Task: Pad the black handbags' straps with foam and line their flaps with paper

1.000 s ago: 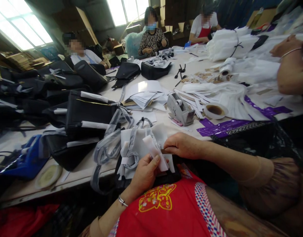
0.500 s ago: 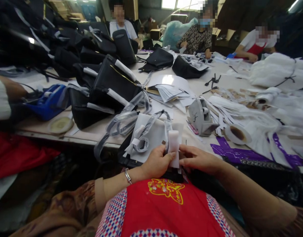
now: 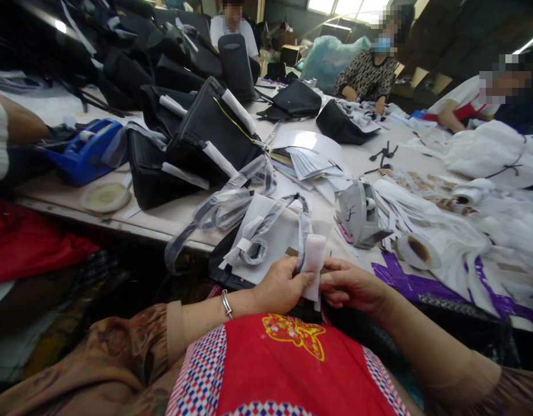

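My left hand (image 3: pixel 280 287) and my right hand (image 3: pixel 352 285) meet just above my red apron, both pinched on a white foam wrap (image 3: pixel 312 263) folded round a strap. That strap belongs to a black handbag (image 3: pixel 232 270) lying at the table's near edge, covered with white paper and with plastic-wrapped handles (image 3: pixel 254 234). My left thumb presses the wrap from the left. The fingers of my right hand close on it from the right.
A grey tape dispenser (image 3: pixel 357 215), tape rolls (image 3: pixel 414 249) and purple strips (image 3: pixel 405 281) lie to the right. Black handbags (image 3: pixel 206 136) crowd the left, with a blue dispenser (image 3: pixel 87 151). Three people sit at the far side; another person's arm (image 3: pixel 8 133) reaches in at left.
My view has swung left and down. The foam wrap has gone from lying slanted in my left hand to standing upright between both hands.
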Motion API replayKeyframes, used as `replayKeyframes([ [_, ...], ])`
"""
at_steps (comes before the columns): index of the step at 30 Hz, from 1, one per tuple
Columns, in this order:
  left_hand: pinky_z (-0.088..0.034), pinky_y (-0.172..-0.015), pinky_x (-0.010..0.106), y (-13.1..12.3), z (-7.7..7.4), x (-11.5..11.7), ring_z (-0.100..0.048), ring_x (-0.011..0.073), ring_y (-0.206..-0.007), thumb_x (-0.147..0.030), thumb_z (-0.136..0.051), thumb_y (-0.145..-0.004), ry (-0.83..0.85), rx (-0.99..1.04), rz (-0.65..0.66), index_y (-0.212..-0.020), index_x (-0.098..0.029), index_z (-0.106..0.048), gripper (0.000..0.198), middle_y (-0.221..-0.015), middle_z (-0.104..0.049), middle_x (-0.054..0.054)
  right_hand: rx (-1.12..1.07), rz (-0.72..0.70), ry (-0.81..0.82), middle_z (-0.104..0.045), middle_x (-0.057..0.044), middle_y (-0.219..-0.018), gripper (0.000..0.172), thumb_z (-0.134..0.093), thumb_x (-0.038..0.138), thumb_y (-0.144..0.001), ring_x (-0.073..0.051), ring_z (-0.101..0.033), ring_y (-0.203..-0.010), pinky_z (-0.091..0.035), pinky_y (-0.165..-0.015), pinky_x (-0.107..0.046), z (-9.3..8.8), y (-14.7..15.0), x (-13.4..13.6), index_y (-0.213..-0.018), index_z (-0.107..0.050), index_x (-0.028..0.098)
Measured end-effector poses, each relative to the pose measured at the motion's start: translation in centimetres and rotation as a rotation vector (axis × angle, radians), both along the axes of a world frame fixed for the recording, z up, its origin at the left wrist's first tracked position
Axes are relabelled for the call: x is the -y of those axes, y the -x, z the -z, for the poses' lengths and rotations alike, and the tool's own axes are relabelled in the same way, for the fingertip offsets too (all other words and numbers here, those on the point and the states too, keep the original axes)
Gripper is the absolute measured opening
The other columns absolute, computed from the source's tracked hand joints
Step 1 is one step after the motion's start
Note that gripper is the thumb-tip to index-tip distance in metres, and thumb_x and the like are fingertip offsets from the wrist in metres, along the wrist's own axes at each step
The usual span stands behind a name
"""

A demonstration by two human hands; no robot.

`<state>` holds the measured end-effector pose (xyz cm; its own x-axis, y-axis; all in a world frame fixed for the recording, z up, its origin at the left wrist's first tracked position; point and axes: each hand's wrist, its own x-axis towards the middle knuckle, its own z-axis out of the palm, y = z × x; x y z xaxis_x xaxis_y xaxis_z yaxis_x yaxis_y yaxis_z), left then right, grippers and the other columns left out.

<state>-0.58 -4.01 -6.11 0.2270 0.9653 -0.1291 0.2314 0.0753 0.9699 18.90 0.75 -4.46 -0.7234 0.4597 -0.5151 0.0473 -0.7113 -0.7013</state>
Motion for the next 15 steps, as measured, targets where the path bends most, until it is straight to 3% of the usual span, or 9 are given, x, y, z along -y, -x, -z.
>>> replayKeyframes([
  [3, -0.045, -0.069, 0.028, 0.0, 0.0, 0.0, -0.06, 0.0197, -0.079, -0.029, -0.055, -0.086, -0.023, -0.007, -0.004, -0.093, -0.011, -0.071, 0.026, -0.088, -0.07, 0.008, 0.022, 0.065, 0.002, -0.047, 0.008, -0.056, 0.039, -0.081, 0.029, -0.075, -0.001, -0.028, -0.038, -0.031, -0.039, -0.015, 0.0, 0.6, 0.7, -0.107, -0.063, 0.016],
  [6, -0.043, -0.063, 0.025, -0.1, 0.1, 0.1, -0.058, 0.0175, -0.073, -0.031, -0.055, -0.087, 0.015, 0.046, 0.0, -0.089, -0.011, -0.071, 0.025, -0.081, -0.068, 0.007, 0.041, 0.135, -0.016, -0.045, 0.009, -0.053, 0.033, -0.081, 0.033, -0.077, -0.001, -0.024, -0.036, -0.03, -0.038, -0.014, 0.6, 1.1, 1.4, -0.101, -0.064, 0.016],
  [11, -0.037, -0.048, 0.022, -0.1, 0.0, 0.2, -0.05, 0.0124, -0.056, -0.046, -0.065, -0.081, 0.277, 0.202, -0.007, -0.087, -0.011, -0.071, 0.035, -0.068, -0.062, 0.003, -0.032, 0.159, -0.048, -0.039, 0.011, -0.048, 0.03, -0.078, 0.037, -0.081, -0.001, -0.021, -0.034, -0.031, -0.036, -0.014, 1.7, 1.0, 1.9, -0.098, -0.065, 0.015],
  [15, -0.047, -0.05, 0.025, 0.0, -0.1, 0.0, -0.056, 0.0137, -0.054, -0.053, -0.077, -0.068, 0.444, 0.355, 0.007, -0.084, -0.011, -0.07, 0.045, -0.07, -0.064, 0.003, -0.102, 0.152, -0.053, -0.04, 0.01, -0.049, 0.028, -0.076, 0.037, -0.082, -0.001, -0.021, -0.034, -0.032, -0.036, -0.014, 2.1, 0.5, 2.0, -0.096, -0.065, 0.015],
])
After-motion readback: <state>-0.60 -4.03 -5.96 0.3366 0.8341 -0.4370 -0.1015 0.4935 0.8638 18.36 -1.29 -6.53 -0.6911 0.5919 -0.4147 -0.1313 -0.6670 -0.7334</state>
